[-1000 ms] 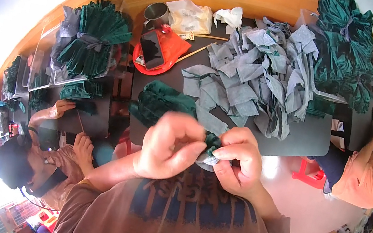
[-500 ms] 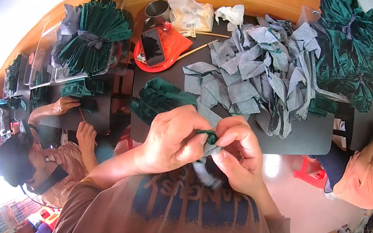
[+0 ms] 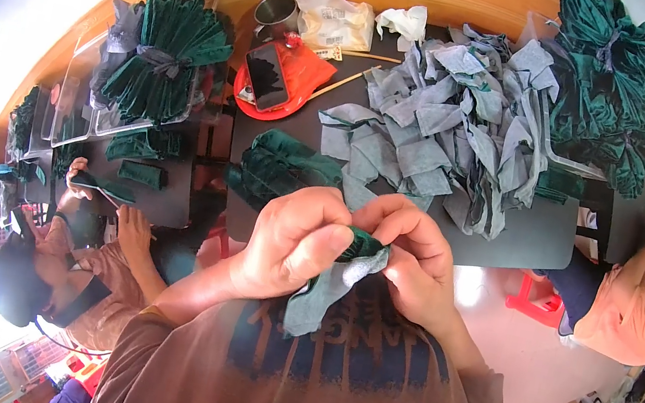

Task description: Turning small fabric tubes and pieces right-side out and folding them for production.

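Observation:
My left hand (image 3: 300,242) and my right hand (image 3: 413,257) are pinched together on one small fabric piece (image 3: 334,285), dark green velvet on top with grey lining hanging below. I hold it just above my brown shirt, at the near edge of the black table (image 3: 536,235). A small heap of green velvet pieces (image 3: 281,167) lies on the table just beyond my left hand. A large pile of grey lining pieces (image 3: 447,129) covers the table's middle.
A red tray (image 3: 283,82) carries a phone. A metal cup (image 3: 274,12) and plastic bags stand at the back. Green velvet bundles sit at far right (image 3: 597,86) and in clear bins (image 3: 162,57) on the left. Other people work at left (image 3: 67,277) and right (image 3: 636,304).
My hands have stayed pinched on the piece and shifted slightly. The grey lining now hangs lower beneath my fingers.

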